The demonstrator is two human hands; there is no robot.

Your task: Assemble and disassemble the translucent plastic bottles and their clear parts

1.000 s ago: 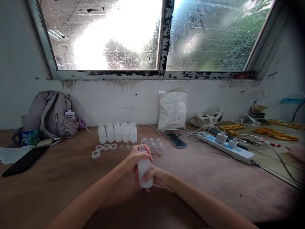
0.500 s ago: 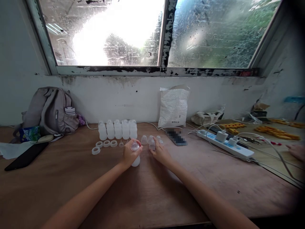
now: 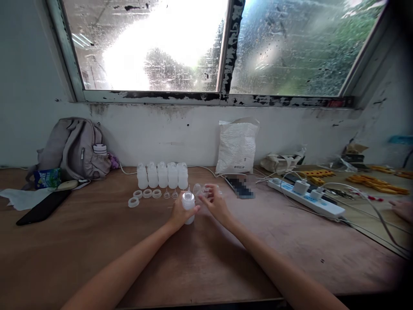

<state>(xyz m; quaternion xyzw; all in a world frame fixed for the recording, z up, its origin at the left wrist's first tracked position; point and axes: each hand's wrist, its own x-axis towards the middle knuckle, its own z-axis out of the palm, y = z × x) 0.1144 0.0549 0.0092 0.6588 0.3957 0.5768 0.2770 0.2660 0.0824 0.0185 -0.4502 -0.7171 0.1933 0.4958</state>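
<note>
Bottle [image 3: 188, 201] is held roughly upright — gripped within the curled fingers of the left hand [image 3: 178, 212], its top exposed above the thumb. Clear cap [image 3: 203, 193] is pinched by the right hand's [image 3: 217, 204] fingertips, just beside the bottle.

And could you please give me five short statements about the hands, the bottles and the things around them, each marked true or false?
1. The left hand holds a bottle. True.
2. The power strip lies to the right of both hands. True.
3. The right hand rests on the power strip. False: its fingers are at the clear caps.
4. The rings lie behind the bottle row, next to the wall. False: they lie in front of it, on the near side.
5. The backpack stands to the left of the white bag. True.
</note>
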